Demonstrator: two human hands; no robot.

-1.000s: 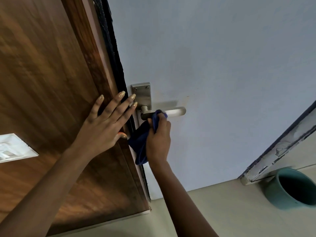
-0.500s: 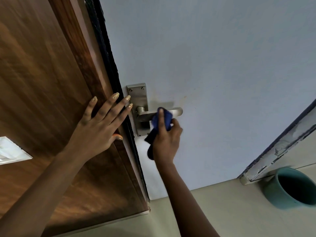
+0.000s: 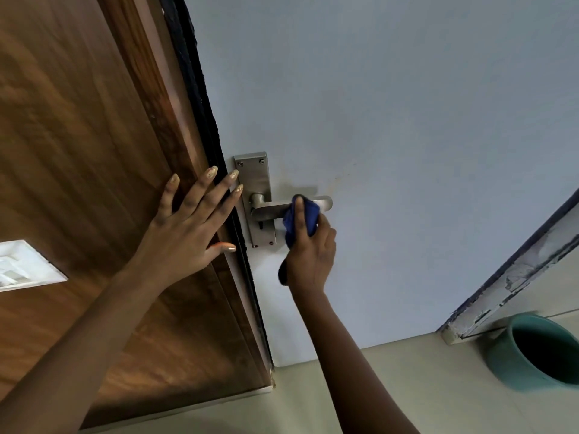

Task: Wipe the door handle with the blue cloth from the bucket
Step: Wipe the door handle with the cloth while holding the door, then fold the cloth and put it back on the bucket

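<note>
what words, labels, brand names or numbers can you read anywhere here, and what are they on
None: no readable text shows anywhere in this view.
Handle plate: bare metal with screws, no brand mark visible.
White switch plate: blurred, no lettering can be made out.
Blue cloth, green bucket, white door: no tag, label or print visible.

Two hands (image 3: 188, 233) (image 3: 310, 249), one cloth (image 3: 300, 219), one bucket (image 3: 532, 349)
</note>
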